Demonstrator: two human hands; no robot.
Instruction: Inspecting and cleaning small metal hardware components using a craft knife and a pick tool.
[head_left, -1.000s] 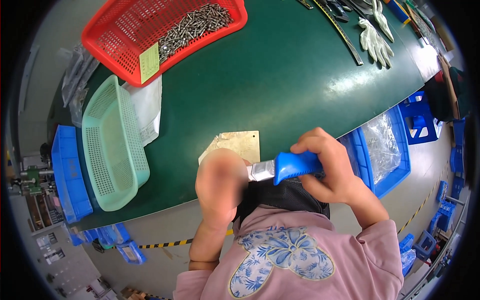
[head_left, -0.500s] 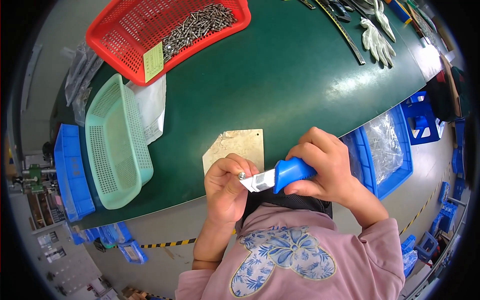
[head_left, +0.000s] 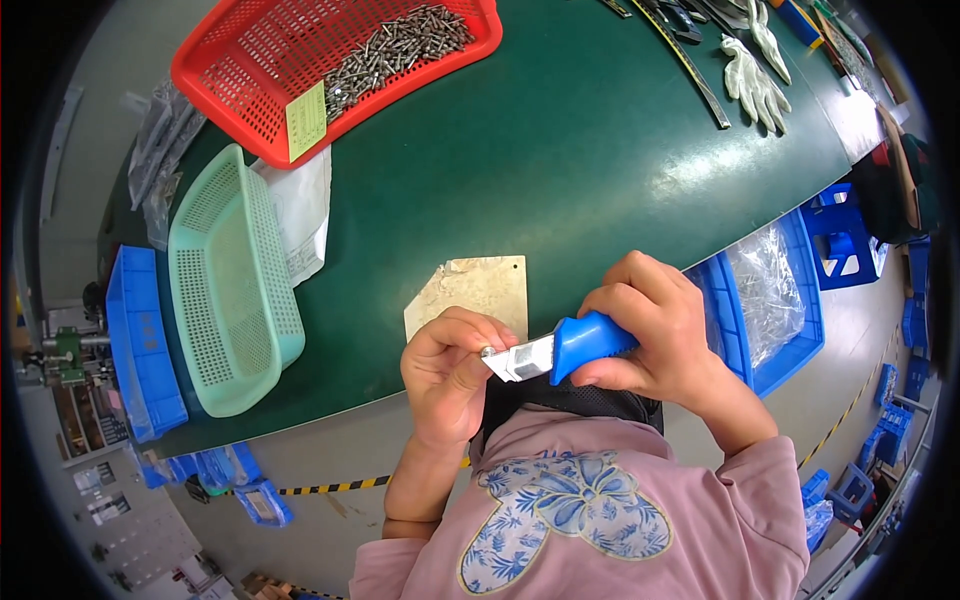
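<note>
Between the thumb and fingers of my left hand [head_left: 447,375] is a small round metal part [head_left: 488,352], mostly covered by the fingertips. My right hand [head_left: 650,330] is wrapped round the blue handle of a utility knife [head_left: 592,346]. The knife's silver head points left, and its blade tip meets or nearly meets the metal part; contact is hard to make out. Just beyond my hands a worn, cream-coloured flat plate [head_left: 470,285] with a cut corner and a small hole lies on the green table [head_left: 480,180].
A red basket [head_left: 235,100] of small metal pins stands at the far left. Nearer are a pale green basket [head_left: 225,300] and a blue bin [head_left: 145,345]. White gloves [head_left: 752,85] and a tape measure strip [head_left: 690,70] lie far right. Another blue bin [head_left: 740,330] holds bagged parts.
The knife and the metal part have shifted very slightly to the right, and the knife's angle has changed a little. Both hands keep their grips.
</note>
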